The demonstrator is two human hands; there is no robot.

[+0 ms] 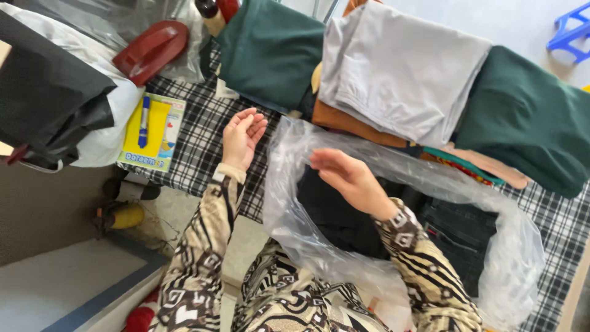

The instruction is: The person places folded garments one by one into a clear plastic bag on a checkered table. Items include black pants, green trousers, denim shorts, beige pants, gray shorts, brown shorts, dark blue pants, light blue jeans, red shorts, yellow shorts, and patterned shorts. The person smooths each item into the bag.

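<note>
My left hand [241, 138] hovers open, fingers together and palm up, above the black-and-white checked cloth [203, 144], touching nothing. My right hand [347, 178] is open too, slightly blurred, held over the mouth of a large clear plastic bag [516, 258]. Inside the bag lies a folded black garment [332, 215], and dark jeans [461, 233] lie under the plastic further right. Both arms wear patterned black-and-cream sleeves.
Folded clothes are stacked behind the bag: dark green [270, 49], grey [399, 67], orange-brown [344, 120], another dark green [534, 117]. A yellow card with a blue pen [144, 126], a red object in plastic [150, 49] and a black bag [49, 92] lie left. A blue stool [571, 31] stands far right.
</note>
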